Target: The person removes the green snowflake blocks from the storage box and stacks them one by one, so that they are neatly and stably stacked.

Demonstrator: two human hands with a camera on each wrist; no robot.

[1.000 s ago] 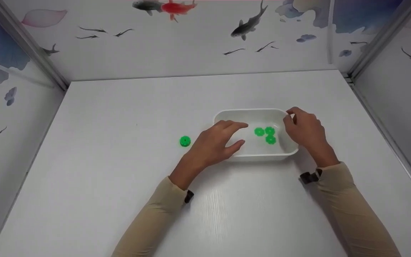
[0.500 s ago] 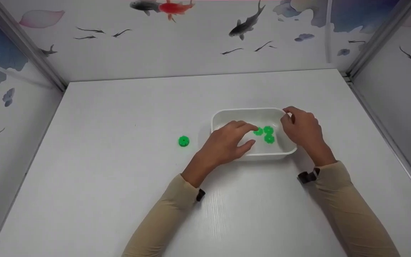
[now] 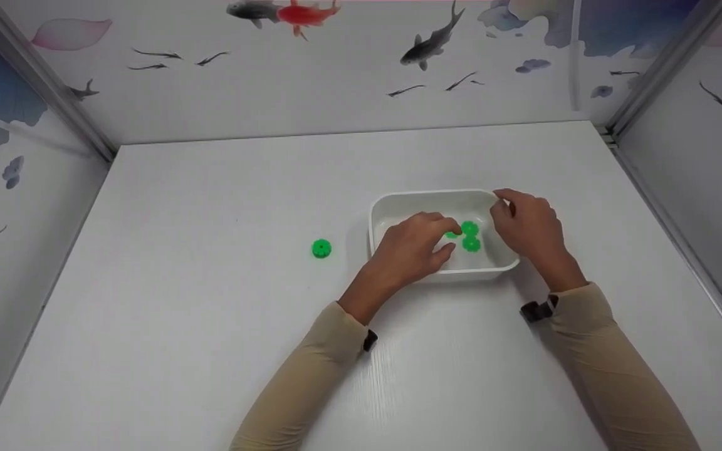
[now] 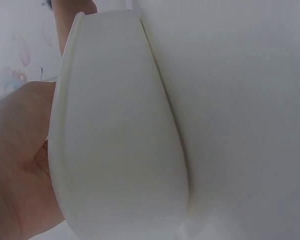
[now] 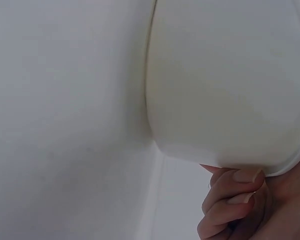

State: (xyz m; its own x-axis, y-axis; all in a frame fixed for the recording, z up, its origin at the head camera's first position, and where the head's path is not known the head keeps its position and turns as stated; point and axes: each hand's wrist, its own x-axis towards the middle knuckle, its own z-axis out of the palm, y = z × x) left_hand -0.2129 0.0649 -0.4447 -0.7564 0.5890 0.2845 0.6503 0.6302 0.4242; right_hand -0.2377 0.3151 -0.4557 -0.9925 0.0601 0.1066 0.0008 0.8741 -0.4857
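A white plastic tray stands on the table, with three green flower-shaped discs inside. Two of them, the upper disc and the lower disc, lie side by side. My left hand reaches over the tray's near side, its index finger overlapping and partly hiding the third disc. Thumb and index finger are apart. At the tray's right end, my right hand grips the rim between thumb and fingers. Its curled fingers show at the tray's wall in the right wrist view.
Left of the tray, a thicker green flower-shaped piece lies on the white table. Panels printed with fish enclose the back wall and both sides. Each sleeve cuff has a black wrist camera beside it.
My left hand has moved right, deeper over the tray, and its thumb and index finger have drawn closer around the leftmost disc. The right hand keeps its grip on the rim.
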